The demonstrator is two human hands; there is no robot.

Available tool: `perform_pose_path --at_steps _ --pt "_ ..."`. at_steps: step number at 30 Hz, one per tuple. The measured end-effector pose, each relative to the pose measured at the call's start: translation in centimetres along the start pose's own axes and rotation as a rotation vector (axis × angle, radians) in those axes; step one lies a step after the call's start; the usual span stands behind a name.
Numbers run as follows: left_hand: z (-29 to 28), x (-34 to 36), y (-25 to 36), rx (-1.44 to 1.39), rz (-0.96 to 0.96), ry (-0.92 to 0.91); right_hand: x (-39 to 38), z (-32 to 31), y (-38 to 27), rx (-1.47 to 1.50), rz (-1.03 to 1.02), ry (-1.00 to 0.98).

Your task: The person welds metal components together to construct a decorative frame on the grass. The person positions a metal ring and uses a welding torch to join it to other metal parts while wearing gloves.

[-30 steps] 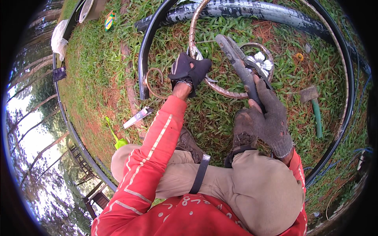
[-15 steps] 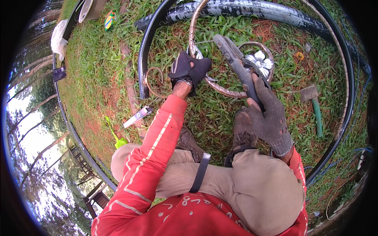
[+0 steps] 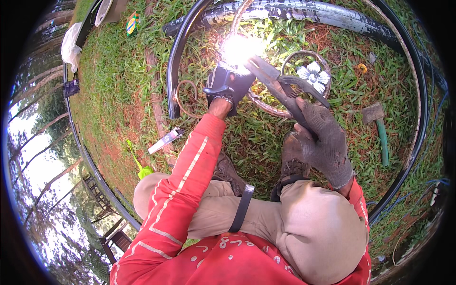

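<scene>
A blinding white welding arc burns beside my left hand (image 3: 228, 85), washing out what lies there. That hand, in a dark glove, is closed at the curled metal scroll (image 3: 268, 110); silver petals showed around its fist a moment ago, and glare now hides them. My right hand (image 3: 323, 137), in a worn grey glove, grips the handle of a dark welding electrode holder (image 3: 272, 83). The holder's front end points up-left at the arc; the rod is lost in the light. Right of the holder, a silver metal flower (image 3: 313, 75) sits inside the scroll's smaller loop.
A hammer (image 3: 383, 142) with a green handle lies on the grass at right. Behind the scroll runs a thick scuffed black pipe (image 3: 304, 10). A black curved frame (image 3: 175, 71) stands left of my left hand. My boots (image 3: 297, 159) are just below the work.
A bright arc has flared up by my left hand. My right hand has tilted the electrode holder, bringing its front end left and down to the scroll. My left hand stays put.
</scene>
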State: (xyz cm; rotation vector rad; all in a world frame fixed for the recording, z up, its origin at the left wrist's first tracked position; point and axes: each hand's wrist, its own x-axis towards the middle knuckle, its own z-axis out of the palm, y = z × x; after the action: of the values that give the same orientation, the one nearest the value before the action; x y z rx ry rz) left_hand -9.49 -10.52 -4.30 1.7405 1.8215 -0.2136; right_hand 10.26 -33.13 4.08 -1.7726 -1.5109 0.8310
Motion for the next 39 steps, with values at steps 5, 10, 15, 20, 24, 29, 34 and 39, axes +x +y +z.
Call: perform_pose_path --at_steps 5,10,15,20,24,29,34,39 --pt "-1.6 -1.3 0.4 -0.07 0.03 0.052 0.1 1.3 0.9 0.268 0.158 0.252" --pt "-0.5 -0.8 -0.6 -0.08 0.09 0.124 0.0 0.6 0.4 0.232 0.133 0.176" --pt "-0.4 -0.3 -0.5 -0.07 0.084 0.099 -0.1 0.9 0.4 0.276 0.149 0.128" --pt "-0.6 -0.6 -0.5 -0.075 0.096 0.099 -0.1 0.8 0.2 0.253 0.187 0.089" --pt "-0.7 -0.8 -0.1 -0.044 0.095 0.128 0.0 0.8 0.2 0.245 0.186 0.074" --pt "-0.9 -0.8 -0.2 -0.03 0.085 0.073 0.0 1.0 0.4 0.237 0.132 0.092" --pt "-0.6 -0.2 -0.7 -0.092 0.095 0.063 0.0 1.1 0.4 0.234 0.109 0.093" --pt "-0.4 -0.4 -0.1 -0.08 0.057 0.027 -0.2 1.2 0.7 0.192 0.135 0.076"
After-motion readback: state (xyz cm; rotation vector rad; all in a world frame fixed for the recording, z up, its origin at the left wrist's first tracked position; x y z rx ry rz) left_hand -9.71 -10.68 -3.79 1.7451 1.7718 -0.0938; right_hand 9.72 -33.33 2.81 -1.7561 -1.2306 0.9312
